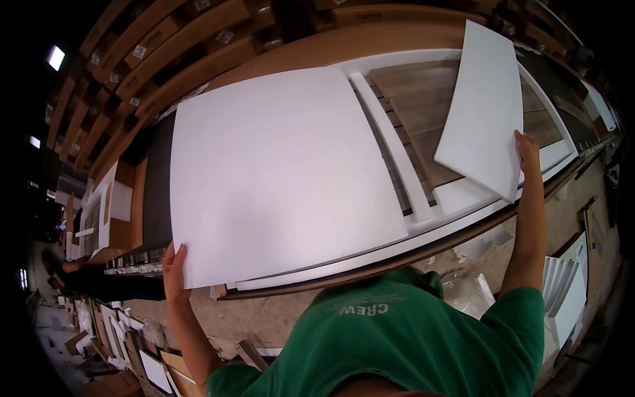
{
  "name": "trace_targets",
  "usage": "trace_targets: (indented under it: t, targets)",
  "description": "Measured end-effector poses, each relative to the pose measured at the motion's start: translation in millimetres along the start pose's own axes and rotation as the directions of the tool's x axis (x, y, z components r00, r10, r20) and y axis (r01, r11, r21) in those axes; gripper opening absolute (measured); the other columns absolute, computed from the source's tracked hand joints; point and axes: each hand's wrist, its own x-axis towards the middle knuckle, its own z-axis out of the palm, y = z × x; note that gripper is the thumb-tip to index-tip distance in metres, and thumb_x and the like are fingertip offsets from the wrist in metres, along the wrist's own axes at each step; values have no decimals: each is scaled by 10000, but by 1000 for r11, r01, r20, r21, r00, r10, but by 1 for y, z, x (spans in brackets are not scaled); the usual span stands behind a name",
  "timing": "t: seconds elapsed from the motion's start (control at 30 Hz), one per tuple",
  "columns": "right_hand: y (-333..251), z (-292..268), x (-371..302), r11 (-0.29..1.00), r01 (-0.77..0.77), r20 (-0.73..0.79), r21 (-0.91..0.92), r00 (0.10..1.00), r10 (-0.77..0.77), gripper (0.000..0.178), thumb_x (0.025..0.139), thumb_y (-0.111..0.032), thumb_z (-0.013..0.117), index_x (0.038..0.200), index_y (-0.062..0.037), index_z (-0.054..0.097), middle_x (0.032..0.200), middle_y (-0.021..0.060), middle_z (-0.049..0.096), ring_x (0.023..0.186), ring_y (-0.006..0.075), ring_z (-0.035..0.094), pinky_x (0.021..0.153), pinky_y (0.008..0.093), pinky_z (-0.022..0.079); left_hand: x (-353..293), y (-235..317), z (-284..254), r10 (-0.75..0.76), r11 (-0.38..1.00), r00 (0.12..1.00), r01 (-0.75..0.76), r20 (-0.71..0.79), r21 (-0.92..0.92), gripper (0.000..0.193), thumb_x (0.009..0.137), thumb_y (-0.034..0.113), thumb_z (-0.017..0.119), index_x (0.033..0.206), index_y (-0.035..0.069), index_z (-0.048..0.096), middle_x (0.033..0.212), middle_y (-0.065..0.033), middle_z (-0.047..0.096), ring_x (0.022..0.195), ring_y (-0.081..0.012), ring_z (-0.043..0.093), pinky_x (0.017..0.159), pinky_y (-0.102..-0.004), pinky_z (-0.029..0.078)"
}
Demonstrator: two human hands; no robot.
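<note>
Foam sheets are in both hands. One large white foam sheet point(278, 172) lies flat over the left part of a white foam tray point(423, 221) on the long worktop point(317, 49). The left hand point(174, 270) grips the sheet's near left corner, fingers closed around the edge with the thumb on top. A smaller white foam sheet point(483, 109) is tilted up over the right part of the tray, its lower corner pinched in the right hand point(528, 153), whose fingers are clamped on the sheet's near edge. Under it, grey-brown wood-look planks point(413, 106) lie in the tray, beside a white foam divider strip point(393, 149) that runs between the two sheets. The person wears a green shirt point(397, 337). Long brown cartons point(178, 49) are stacked beyond the worktop. More white foam pieces point(569, 291) stand on the floor at the person's right. Another person point(66, 268) stands far off at the left edge.
</note>
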Motion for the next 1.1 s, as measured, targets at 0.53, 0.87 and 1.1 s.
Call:
trace_targets:
  t: [0.53,0.87,1.1]
  targets:
    - [-96,240,-186,278,817,847,-505,531,-20,588,686,-418,693,981,58,514,917,249,569,863,364,581,762,403,483,-2,-8,9,-45,999,996,46,-83,9,410,829,178,610,1198,28,515,1056,-65,598,913,-116,562,748,-238,452]
    - [-67,242,-192,119,859,850,-497,510,-132,348,679,-223,670,847,70,584,909,246,568,854,365,585,753,416,493,-2,-8,19,-26,999,1000,26,0,-26,390,834,144,589,1190,16,498,1034,-83,596,899,-141,570,747,-260,461]
    - [-59,248,-179,98,808,788,-581,589,-180,218,678,-64,620,856,43,554,838,240,586,798,379,596,700,424,508,0,-14,27,-7,999,996,10,92,-32,381,826,107,587,1183,10,494,1045,-84,595,897,-135,570,757,-258,456]
